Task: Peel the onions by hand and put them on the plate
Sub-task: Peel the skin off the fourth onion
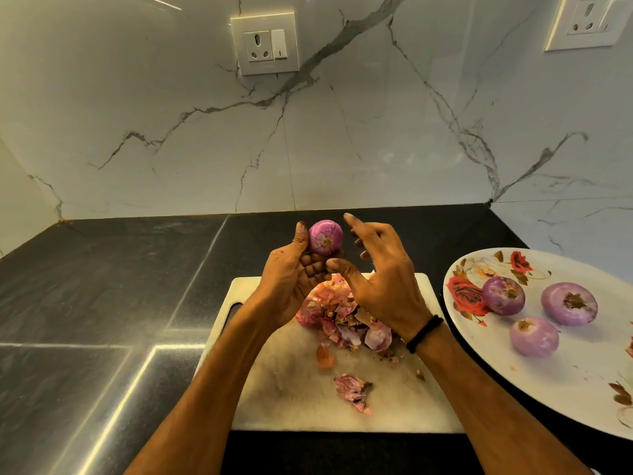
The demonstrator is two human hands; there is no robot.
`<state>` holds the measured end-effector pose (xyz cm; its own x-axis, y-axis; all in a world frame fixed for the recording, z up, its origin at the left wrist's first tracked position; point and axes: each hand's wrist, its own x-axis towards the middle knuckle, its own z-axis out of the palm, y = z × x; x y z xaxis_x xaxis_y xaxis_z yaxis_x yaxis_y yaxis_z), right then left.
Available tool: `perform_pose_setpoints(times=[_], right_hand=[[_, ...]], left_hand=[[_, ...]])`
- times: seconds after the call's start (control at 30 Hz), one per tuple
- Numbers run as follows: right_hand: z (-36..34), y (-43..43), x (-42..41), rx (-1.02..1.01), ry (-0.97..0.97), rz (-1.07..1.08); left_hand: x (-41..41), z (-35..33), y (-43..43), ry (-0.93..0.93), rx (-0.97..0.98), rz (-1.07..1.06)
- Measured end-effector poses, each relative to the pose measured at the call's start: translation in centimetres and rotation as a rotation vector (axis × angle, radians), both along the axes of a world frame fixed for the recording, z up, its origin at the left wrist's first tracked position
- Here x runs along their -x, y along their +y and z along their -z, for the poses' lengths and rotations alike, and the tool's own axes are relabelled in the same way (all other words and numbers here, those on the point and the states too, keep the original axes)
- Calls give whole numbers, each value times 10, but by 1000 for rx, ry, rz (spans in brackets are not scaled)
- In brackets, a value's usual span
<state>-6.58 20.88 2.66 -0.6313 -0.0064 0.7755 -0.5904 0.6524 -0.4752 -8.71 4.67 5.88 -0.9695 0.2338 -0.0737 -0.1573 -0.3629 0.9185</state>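
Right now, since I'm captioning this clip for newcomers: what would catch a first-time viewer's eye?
The purple onion held up in the left hand above the cutting board, with the right hand open beside it. Next, the heap of peels on the board, and three peeled onions on the flowered plate at right.

board [274,389] centre | peel heap [339,317] on board | plate [565,382] right, three onions [568,303] on it

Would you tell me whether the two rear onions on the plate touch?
Apart. The head view shows bare plate between the left onion and the right onion.
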Motion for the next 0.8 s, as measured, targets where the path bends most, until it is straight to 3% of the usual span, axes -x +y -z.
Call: perform_pose_setpoints(times=[0.27, 0.4, 0.8], right_hand=[[2, -1, 0, 46, -59, -91], [1, -3, -3, 153, -80, -114], [5, -4, -6, 179, -24, -126]], left_hand=[[1, 10, 0, 190, 234, -35], [-4, 12, 3, 210, 236, -56], [-10, 13, 2, 359, 346, -127]])
